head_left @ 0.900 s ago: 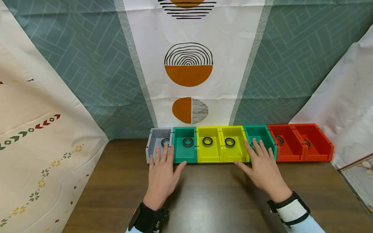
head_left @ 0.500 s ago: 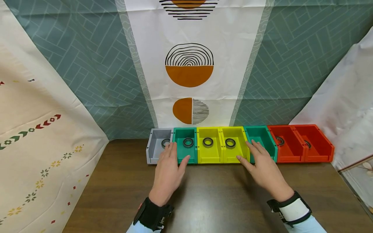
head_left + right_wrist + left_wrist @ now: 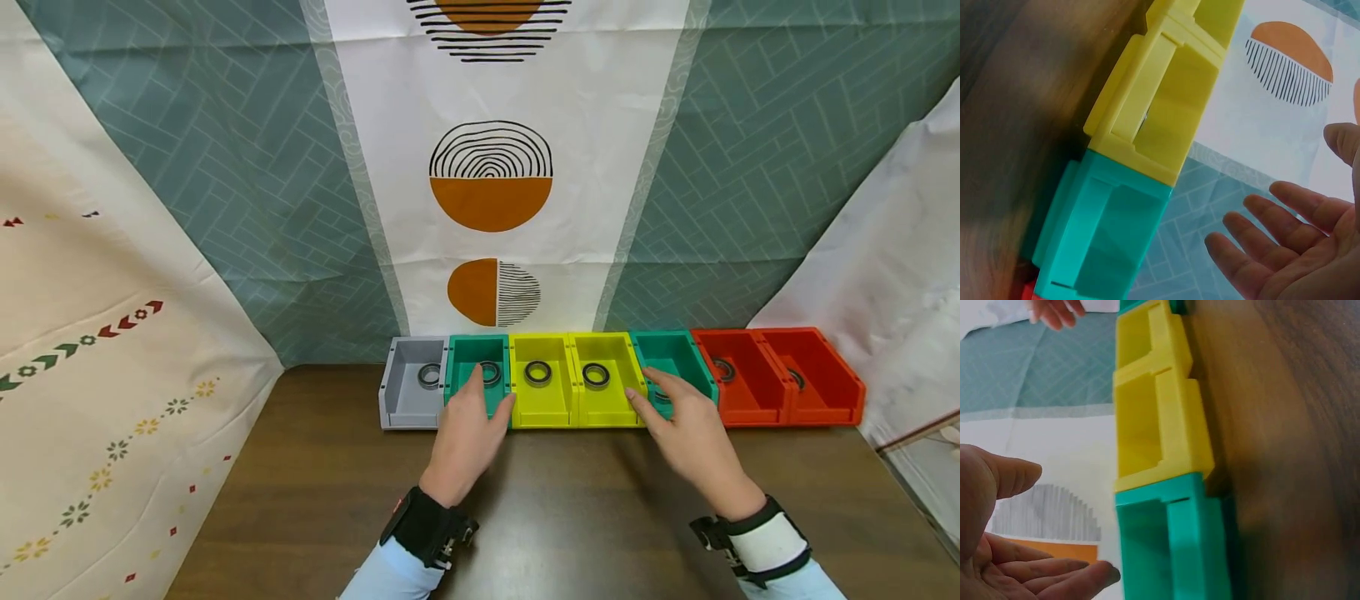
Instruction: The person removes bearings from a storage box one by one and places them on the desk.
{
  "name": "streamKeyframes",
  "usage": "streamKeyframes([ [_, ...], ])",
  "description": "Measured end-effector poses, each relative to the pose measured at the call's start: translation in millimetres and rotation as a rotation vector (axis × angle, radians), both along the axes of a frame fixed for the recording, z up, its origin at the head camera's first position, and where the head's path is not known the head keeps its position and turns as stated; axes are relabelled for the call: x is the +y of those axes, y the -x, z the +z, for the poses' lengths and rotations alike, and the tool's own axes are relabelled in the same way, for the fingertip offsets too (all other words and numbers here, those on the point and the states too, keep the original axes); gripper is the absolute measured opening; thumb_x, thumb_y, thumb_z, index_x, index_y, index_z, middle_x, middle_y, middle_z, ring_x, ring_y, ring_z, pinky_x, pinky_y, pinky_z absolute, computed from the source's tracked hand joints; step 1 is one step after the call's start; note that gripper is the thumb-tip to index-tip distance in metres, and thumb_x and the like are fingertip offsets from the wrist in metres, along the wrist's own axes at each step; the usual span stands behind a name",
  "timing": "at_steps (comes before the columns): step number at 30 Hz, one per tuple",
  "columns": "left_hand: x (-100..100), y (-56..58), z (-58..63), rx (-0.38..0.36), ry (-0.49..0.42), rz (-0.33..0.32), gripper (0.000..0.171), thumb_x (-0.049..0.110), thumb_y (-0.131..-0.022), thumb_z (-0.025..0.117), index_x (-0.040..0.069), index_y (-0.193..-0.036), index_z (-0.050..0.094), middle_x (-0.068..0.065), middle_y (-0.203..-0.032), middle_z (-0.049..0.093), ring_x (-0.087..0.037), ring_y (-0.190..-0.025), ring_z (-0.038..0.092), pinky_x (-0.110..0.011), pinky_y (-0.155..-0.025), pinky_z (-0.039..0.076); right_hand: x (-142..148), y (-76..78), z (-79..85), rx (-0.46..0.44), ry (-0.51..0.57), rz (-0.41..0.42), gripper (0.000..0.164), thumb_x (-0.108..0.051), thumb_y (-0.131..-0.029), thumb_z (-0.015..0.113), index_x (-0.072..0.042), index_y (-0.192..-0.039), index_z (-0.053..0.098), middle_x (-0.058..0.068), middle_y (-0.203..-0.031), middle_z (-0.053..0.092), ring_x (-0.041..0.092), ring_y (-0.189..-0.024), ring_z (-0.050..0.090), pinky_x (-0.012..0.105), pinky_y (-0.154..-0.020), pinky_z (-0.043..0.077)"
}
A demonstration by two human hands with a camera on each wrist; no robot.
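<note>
My left hand (image 3: 467, 437) hovers over the front of the left green bin (image 3: 459, 354), fingers extended and thumb apart, holding nothing. A black-and-metal ring that looks like a ball bearing (image 3: 491, 372) lies in that bin, partly behind the fingers. My right hand (image 3: 692, 433) is above the front of the right green bin (image 3: 667, 350), its fingers loosely spread and holding nothing. Another bearing (image 3: 662, 397) shows partly beside its fingers. In the left wrist view, the left hand (image 3: 1029, 562) is apart from the bins; the right wrist view shows the right hand (image 3: 1297, 244) apart too.
Between the green bins stand two yellow bins, with a bearing (image 3: 537, 373) and another bearing (image 3: 596, 376). A grey bin (image 3: 397, 392) is at the left end; two red bins (image 3: 832, 375) at the right, each with a bearing. Behind the brown table (image 3: 555, 517) hangs patterned cloth (image 3: 315, 250).
My left hand has moved right, from the grey bin to the left green bin. My right hand has shifted slightly, its fingers drawn closer together. The view has tilted up a little.
</note>
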State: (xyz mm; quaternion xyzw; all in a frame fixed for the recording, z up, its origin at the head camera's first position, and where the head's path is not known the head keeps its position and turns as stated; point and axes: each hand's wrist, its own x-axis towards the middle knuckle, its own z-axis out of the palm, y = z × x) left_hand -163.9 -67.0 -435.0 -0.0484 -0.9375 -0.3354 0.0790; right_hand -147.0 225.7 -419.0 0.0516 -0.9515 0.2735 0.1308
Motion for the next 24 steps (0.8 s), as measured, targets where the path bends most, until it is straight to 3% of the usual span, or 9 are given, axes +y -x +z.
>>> streamKeyframes([
  [12, 18.8, 22.3, -18.4, -0.105, -0.036, 0.004, 0.067, 0.046, -0.092, 0.052, -0.001, -0.137, 0.039, -0.013, -0.125, 0.054, -0.009, -0.095, 0.054, -0.031, -0.081, 0.047, 4.8, 3.0, -4.4, 0.025, 0.01, -0.023, 0.067, -0.058, -0.09, 0.047, -0.006, -0.132, 0.05, 0.016, -0.13, 0.05, 0.035, -0.115, 0.046, 0.055, -0.086, 0.042],
  [18, 23.5, 28.2, -21.8, -0.088, -0.044, -0.015, 0.058, 0.041, -0.092, 0.055, -0.003, -0.129, 0.048, -0.011, -0.115, 0.059, -0.009, -0.088, 0.055, -0.028, -0.075, 0.049, 7.8, 7.0, -7.1, 0.02, 0.066, -0.03, 0.059, -0.055, -0.091, 0.049, -0.009, -0.126, 0.055, 0.012, -0.124, 0.054, 0.03, -0.103, 0.055, 0.047, -0.077, 0.049],
  [24, 25.9, 34.5, -27.2, -0.068, -0.009, -0.019, 0.049, 0.04, -0.092, 0.056, -0.002, -0.118, 0.057, -0.008, -0.104, 0.062, -0.009, -0.079, 0.055, -0.025, -0.067, 0.049, 15.2, 9.9, -6.8, 0.043, 0.088, -0.043, 0.042, -0.049, -0.091, 0.052, -0.013, -0.108, 0.064, 0.004, -0.104, 0.063, 0.021, -0.088, 0.059, 0.039, -0.069, 0.051],
])
